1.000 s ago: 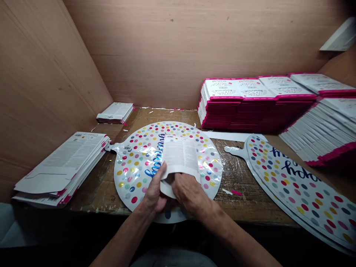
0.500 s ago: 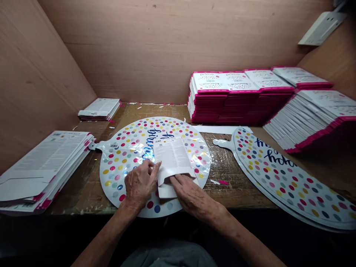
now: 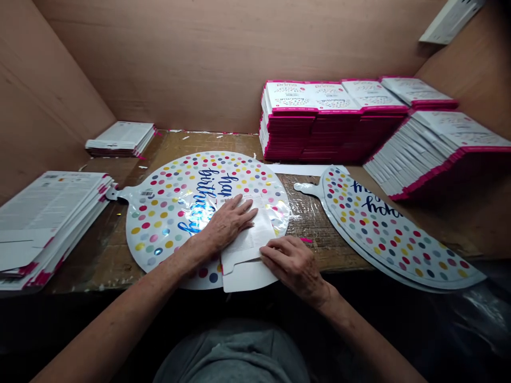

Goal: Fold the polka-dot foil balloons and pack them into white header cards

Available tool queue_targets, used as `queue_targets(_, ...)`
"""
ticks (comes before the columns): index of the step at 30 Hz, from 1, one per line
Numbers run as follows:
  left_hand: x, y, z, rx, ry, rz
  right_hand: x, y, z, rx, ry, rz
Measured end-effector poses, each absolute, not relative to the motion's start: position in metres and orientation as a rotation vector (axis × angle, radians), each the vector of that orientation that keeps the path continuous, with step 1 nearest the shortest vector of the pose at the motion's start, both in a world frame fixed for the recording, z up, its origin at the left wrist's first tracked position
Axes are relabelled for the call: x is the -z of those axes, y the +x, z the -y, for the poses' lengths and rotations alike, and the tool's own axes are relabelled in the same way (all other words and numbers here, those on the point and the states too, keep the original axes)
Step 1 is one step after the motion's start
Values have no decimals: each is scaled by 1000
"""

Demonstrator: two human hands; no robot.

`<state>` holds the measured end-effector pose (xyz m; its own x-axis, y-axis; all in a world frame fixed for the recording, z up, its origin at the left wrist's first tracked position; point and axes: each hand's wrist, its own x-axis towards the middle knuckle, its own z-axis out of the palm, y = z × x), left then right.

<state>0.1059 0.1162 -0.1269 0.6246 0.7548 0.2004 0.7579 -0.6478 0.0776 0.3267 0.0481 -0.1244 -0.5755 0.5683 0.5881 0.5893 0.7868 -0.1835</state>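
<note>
A dotted white foil balloon point(image 3: 163, 210) with blue "happy birthday" lettering lies flat before me. On its lower right part rests a white printed paper envelope point(image 3: 245, 272), its flap end towards me. My left hand point(image 3: 229, 221) is spread over the upper part of the envelope, fingers stretched out and palm down. At the envelope's right edge, by the mouth, my right hand point(image 3: 293, 263) has its fingers bent together on the paper; the fingertips are partly hidden. The envelope's inside cannot be seen.
Several folded dotted balloons point(image 3: 383, 234) overhang the table's front edge at right. Pink-edged packets point(image 3: 295, 133) are stacked at the back, with more packets point(image 3: 443, 143) leaning at right. White envelopes point(image 3: 59, 207) are piled at left, and a smaller pile point(image 3: 120, 138) stands behind. Wooden walls point(image 3: 179, 64) enclose the table.
My left hand has gone from the envelope's left edge to flat on top of it. My right fingers have come out of the envelope's mouth to its right edge. The view has shifted slightly.
</note>
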Motion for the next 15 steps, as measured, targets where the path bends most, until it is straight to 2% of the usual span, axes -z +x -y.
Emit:
queue_targets(6, 126, 111, -108, 375, -2839, 1627, 131, 315, -51, 89, -729, 2549)
queue_targets(15, 132, 112, -98, 515, -2829, 1614, 132, 291, -53, 221, -764, 2679)
